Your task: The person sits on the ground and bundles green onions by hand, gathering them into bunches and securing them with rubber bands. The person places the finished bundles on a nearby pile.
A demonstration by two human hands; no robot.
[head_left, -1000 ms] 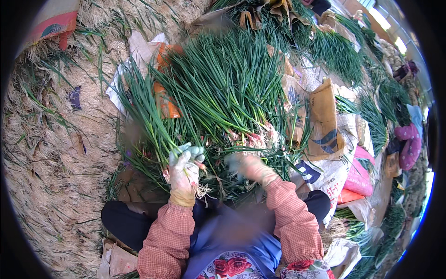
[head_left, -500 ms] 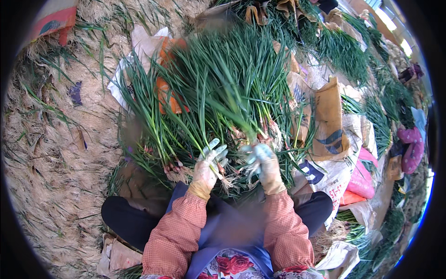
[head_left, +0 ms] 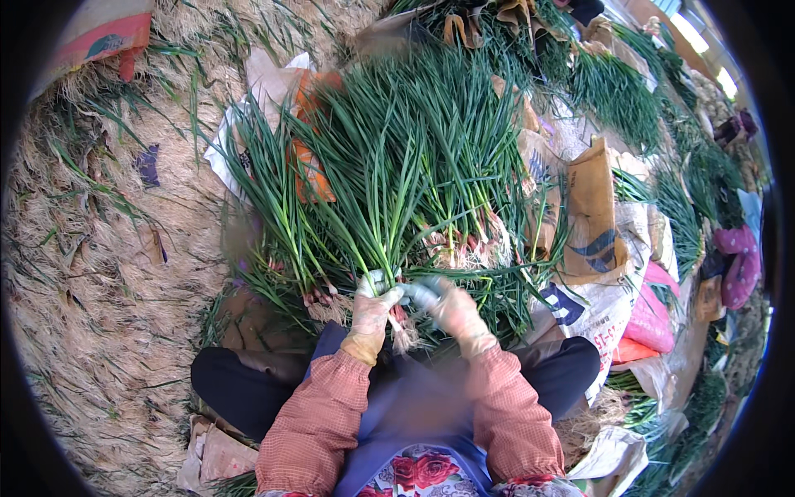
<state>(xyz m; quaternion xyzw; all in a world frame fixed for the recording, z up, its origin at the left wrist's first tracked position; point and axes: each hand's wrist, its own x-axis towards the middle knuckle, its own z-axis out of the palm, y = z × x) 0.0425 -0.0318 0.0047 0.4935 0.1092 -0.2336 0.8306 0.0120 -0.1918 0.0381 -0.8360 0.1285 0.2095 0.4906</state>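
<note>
My gloved left hand (head_left: 372,308) is closed around the lower stems of a small bunch of spring onions (head_left: 404,333). Their pale roots hang below the fist, and the green leaves point away from me. Right beside it, my gloved right hand (head_left: 451,306) is near the bunch's stems; motion smears its fingers, so I cannot tell whether they grip anything. Just beyond both hands lies a big heap of spring onions (head_left: 447,124), with reddish bulb ends and roots toward me. A smaller clump with roots (head_left: 327,305) rests left of my left hand.
White and tan woven sacks (head_left: 592,215) lie to the right, with a pink bag (head_left: 648,319) by them. An orange sack (head_left: 310,174) shows under the heap. Trimmed roots litter the ground (head_left: 91,306) at left. More green bundles (head_left: 613,95) lie at the far right.
My right hand has moved left, from the heap's root ends to beside my left hand. The bunch in my left hand now looks thicker, and the blurred leaves under my right hand are gone from there.
</note>
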